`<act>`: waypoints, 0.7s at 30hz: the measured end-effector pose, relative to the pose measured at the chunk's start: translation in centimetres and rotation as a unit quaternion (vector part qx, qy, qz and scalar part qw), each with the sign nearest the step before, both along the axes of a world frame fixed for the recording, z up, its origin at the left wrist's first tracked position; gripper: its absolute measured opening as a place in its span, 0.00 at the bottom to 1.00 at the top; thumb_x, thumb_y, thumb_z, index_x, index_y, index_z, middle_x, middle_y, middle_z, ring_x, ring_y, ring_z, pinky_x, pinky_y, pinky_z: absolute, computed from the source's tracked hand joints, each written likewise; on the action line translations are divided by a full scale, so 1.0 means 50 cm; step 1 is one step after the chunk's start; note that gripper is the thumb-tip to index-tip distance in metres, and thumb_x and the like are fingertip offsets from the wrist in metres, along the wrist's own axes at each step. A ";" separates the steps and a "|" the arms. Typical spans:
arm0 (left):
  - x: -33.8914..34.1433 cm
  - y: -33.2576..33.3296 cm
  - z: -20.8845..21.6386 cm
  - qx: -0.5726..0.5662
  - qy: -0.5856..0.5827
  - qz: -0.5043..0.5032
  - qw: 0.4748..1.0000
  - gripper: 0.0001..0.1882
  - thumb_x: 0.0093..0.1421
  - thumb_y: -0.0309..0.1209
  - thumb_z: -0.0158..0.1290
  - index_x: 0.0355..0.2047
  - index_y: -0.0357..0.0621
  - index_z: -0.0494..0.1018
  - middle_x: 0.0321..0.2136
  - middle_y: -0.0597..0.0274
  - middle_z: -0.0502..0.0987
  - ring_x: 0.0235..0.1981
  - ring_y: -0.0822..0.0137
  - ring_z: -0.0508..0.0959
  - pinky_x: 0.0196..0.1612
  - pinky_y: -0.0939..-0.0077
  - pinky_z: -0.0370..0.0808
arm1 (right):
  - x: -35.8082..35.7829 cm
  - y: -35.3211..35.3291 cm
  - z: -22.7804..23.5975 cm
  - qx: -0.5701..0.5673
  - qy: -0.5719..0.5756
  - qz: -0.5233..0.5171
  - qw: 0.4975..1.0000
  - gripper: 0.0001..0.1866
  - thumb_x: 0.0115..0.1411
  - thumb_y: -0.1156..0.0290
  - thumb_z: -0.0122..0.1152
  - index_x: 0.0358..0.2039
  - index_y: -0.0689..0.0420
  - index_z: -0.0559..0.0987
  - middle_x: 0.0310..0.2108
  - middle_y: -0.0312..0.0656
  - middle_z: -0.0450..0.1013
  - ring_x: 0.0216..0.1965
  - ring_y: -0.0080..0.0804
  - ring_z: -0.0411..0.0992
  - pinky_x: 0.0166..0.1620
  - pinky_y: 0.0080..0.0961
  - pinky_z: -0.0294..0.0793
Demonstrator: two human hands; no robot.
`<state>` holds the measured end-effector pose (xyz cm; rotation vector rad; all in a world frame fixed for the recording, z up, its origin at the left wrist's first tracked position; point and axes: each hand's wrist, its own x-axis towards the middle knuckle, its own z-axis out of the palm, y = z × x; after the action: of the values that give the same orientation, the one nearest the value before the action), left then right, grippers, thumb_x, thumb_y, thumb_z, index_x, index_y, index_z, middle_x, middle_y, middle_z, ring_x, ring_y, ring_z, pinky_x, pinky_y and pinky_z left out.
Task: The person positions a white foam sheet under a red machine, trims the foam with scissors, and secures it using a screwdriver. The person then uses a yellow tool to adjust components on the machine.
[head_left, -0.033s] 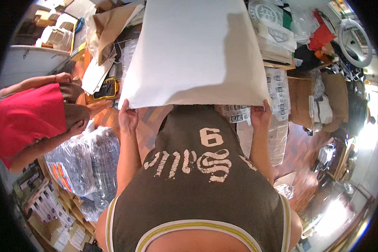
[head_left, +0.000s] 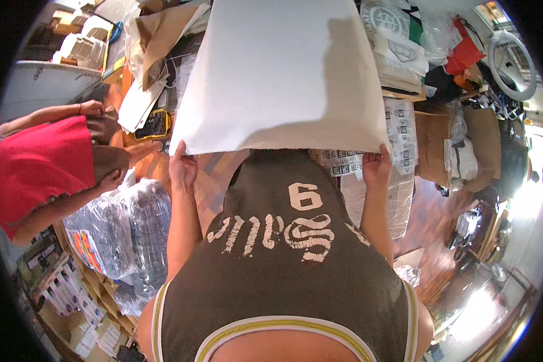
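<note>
I hold a large white sheet (head_left: 277, 72) spread out in front of me over a cluttered table. My left hand (head_left: 183, 164) grips its near left corner and my right hand (head_left: 377, 166) grips its near right corner. The sheet hangs taut between them and hides most of the table behind it. Below the hands is my dark brown mesh jersey (head_left: 289, 259) with white print.
A person in a red shirt (head_left: 39, 163) stands close on the left, one hand by a yellow-and-black device (head_left: 154, 123). Plastic-wrapped bundles (head_left: 123, 229) lie lower left. Printed label sheets (head_left: 399, 130), cardboard boxes (head_left: 437, 145) and a ring light (head_left: 513, 57) are on the right.
</note>
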<state>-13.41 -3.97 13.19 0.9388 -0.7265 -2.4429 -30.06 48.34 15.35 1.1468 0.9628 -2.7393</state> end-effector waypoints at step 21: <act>-0.029 -0.061 -0.163 0.012 -0.088 -0.131 0.987 0.22 0.69 0.32 0.51 0.61 0.35 0.67 0.56 0.51 0.75 0.56 0.54 0.76 0.60 0.57 0.73 | -0.072 0.013 -0.093 -0.137 0.026 0.027 0.990 0.17 0.67 0.71 0.51 0.52 0.66 0.72 0.51 0.54 0.75 0.53 0.49 0.74 0.56 0.48 0.76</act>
<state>-14.84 -7.01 5.03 1.1429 -0.9369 -2.6211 -33.67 48.97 10.68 0.9940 0.5852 -2.7592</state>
